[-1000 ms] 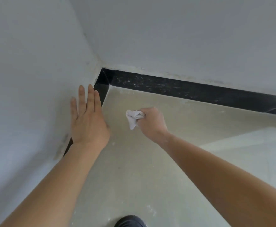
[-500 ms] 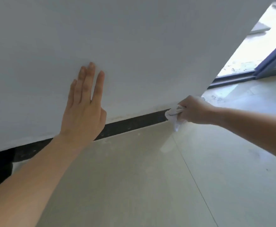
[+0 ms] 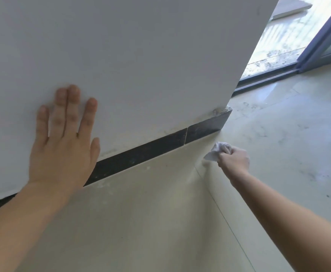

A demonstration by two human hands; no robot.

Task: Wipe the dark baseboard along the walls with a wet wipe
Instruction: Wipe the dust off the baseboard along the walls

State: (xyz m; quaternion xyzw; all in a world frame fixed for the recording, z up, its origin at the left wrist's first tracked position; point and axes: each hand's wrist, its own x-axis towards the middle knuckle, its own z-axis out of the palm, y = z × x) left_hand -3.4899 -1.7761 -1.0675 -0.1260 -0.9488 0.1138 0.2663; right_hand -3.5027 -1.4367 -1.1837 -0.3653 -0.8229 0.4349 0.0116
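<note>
A dark baseboard (image 3: 141, 154) runs along the foot of a white wall (image 3: 141, 55) and ends at the wall's outer corner on the right. My left hand (image 3: 62, 142) lies flat against the wall with straight fingers, covering part of the baseboard. My right hand (image 3: 233, 160) grips a crumpled white wet wipe (image 3: 217, 151). The wipe hangs a little in front of and below the right end of the baseboard, apart from it, above the floor.
Pale tiled floor (image 3: 160, 222) with a grout line spreads below. Past the wall corner, a sliding door track (image 3: 268, 77) and a dark blue door frame (image 3: 318, 36) stand at the upper right, with dusty floor in front of them.
The view swung from the inner corner to the wall's outer end. My right hand with the wipe went from touching the baseboard to just off its right end. My left hand stays on the wall.
</note>
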